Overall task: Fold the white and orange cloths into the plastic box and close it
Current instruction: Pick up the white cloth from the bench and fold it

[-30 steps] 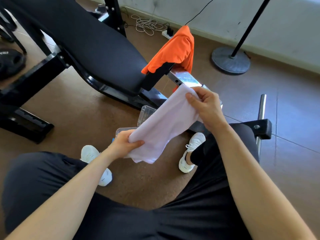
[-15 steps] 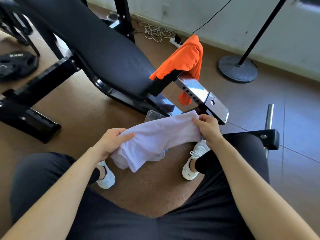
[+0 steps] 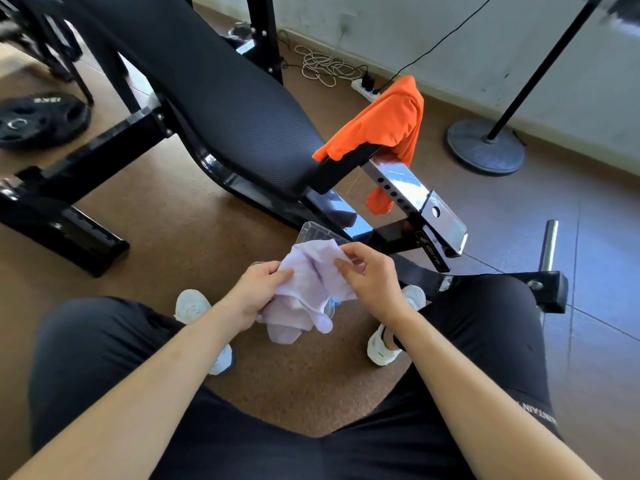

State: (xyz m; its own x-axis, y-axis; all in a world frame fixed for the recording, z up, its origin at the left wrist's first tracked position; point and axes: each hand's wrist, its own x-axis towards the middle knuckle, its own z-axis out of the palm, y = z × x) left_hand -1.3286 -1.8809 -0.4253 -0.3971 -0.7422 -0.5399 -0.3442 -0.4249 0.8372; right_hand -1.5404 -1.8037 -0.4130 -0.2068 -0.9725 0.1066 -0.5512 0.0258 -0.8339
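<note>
The white cloth (image 3: 309, 287) hangs bunched between my two hands, above the floor between my feet. My left hand (image 3: 258, 294) grips its left side. My right hand (image 3: 370, 275) pinches its upper right edge. Behind the cloth, the clear plastic box (image 3: 313, 233) stands on the floor, its lid raised and the box itself mostly hidden by the cloth. The orange cloth (image 3: 384, 121) is draped over the end of the black weight bench (image 3: 221, 98), with one tail hanging down beside the chrome bar.
The chrome bar (image 3: 415, 195) and black frame of the bench stretch right across the floor just beyond my hands. A weight plate (image 3: 38, 121) lies far left. A round stand base (image 3: 485, 147) and a power strip (image 3: 365, 90) with cables sit near the wall.
My hands came together and lower, gathering the stretched white cloth into a bunch over the box. The view shifted down slightly.
</note>
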